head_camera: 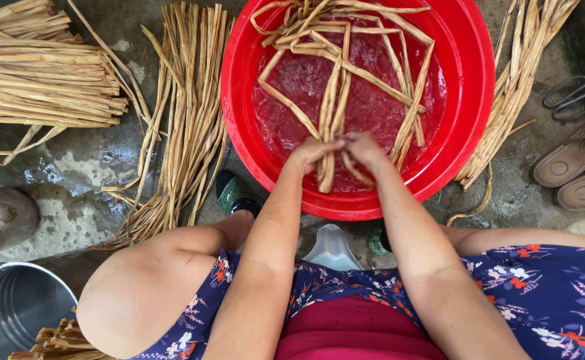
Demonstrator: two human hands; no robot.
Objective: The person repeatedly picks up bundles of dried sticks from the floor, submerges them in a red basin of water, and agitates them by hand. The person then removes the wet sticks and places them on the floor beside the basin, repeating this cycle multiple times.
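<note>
A big red plastic basin (pixel 469 87) holds water with several long tan straw strips (pixel 366 73) soaking in it. My left hand (pixel 314 151) and my right hand (pixel 364 148) meet over the basin's near side. Both are closed around the same small bunch of wet straw strips (pixel 327 170), whose ends hang down between the hands. My forearms reach out from my lap, over a dark blue flowered dress.
Bundles of dry straw lie on the concrete floor at the left (pixel 39 80), beside the basin (pixel 186 120) and at the right (pixel 519 73). Scissors (pixel 576 93) and brown sandals (pixel 576 170) sit at the right. A metal bucket (pixel 19 300) stands at lower left.
</note>
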